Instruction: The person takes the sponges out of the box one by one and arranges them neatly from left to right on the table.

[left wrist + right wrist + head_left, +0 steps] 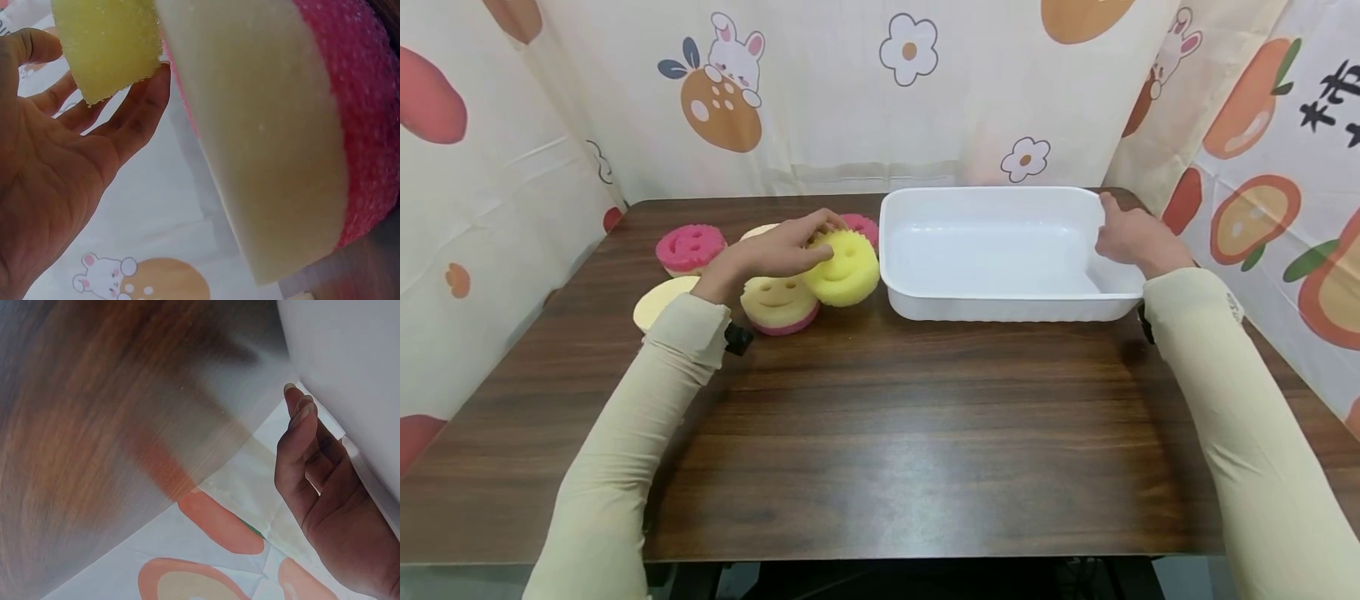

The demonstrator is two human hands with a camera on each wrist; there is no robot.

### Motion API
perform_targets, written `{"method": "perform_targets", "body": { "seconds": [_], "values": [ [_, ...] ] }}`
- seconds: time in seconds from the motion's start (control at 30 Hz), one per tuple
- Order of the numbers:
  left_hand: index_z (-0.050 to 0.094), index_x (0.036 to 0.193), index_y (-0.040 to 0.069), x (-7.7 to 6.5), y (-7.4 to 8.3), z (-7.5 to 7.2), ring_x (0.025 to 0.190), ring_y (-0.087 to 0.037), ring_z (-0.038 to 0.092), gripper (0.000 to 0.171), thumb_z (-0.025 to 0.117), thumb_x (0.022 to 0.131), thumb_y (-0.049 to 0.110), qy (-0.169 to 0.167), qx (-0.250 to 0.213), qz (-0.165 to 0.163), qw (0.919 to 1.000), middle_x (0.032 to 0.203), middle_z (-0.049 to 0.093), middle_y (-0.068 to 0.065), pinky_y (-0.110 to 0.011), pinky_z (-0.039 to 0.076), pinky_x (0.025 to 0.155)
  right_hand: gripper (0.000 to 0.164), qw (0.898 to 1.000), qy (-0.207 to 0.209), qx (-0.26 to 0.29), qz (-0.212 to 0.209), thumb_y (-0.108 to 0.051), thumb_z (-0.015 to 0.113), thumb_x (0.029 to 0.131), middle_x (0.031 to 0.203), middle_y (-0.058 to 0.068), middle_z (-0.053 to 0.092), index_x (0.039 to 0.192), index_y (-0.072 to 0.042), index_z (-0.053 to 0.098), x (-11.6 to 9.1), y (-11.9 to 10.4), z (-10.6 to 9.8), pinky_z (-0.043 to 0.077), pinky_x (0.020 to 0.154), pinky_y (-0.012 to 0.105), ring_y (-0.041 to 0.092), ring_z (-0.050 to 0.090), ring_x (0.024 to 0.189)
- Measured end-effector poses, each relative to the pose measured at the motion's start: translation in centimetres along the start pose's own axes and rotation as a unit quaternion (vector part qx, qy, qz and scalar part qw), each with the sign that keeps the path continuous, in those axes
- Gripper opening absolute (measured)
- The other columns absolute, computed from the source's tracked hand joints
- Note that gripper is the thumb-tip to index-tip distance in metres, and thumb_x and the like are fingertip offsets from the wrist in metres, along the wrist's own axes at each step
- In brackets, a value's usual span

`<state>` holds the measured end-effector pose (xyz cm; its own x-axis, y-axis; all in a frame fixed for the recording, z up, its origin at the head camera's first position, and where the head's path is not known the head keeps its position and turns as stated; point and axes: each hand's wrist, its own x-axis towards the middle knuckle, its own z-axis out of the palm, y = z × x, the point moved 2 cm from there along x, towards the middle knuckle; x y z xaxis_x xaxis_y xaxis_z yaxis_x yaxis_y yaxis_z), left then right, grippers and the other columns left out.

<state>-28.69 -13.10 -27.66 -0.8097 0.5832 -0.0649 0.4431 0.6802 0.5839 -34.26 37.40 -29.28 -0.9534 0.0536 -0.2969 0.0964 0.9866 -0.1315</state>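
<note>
My left hand [786, 247] holds a round yellow smiley-face sponge [844, 268] between thumb and fingers, at the right side of a group of sponges. In the left wrist view the yellow sponge [112, 50] sits at the fingertips, beside a large cream-and-pink sponge [269, 125]. Just below that hand is a cream smiley sponge [778, 302] with a pink underside. At the right end of a white rectangular basin [1000, 308], my right hand [1138, 237] grips the rim. From the right wrist view, its fingers [297, 440] lie along the outer wall; the thumb is hidden there.
A pink smiley sponge [691, 247] and a pale yellow round one [662, 300] lie left of my left arm. Another pink sponge [862, 227] is partly hidden behind the yellow one. Printed curtains [850, 108] border the brown wooden table [910, 450] at the back and sides.
</note>
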Motion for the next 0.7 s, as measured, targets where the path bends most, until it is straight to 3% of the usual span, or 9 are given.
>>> {"method": "perform_targets", "body": {
  "seconds": [0.7],
  "values": [
    [0.041, 0.142, 0.01, 0.54, -0.13, 0.65, 0.14, -0.031, 0.039, 0.043, 0.045, 0.1, 0.018, -0.031, -0.018, 0.002, 0.9993, 0.149, 0.043, -0.013, -0.051, 0.033, 0.117, 0.084, 1.0, 0.005, 0.001, 0.004, -0.026, 0.04, 0.101, 0.139, 0.041, 0.035, 0.154, -0.01, -0.023, -0.04, -0.04, 0.1, 0.041, 0.098, 0.069, 0.049, 0.047, 0.109]
  ]
}}
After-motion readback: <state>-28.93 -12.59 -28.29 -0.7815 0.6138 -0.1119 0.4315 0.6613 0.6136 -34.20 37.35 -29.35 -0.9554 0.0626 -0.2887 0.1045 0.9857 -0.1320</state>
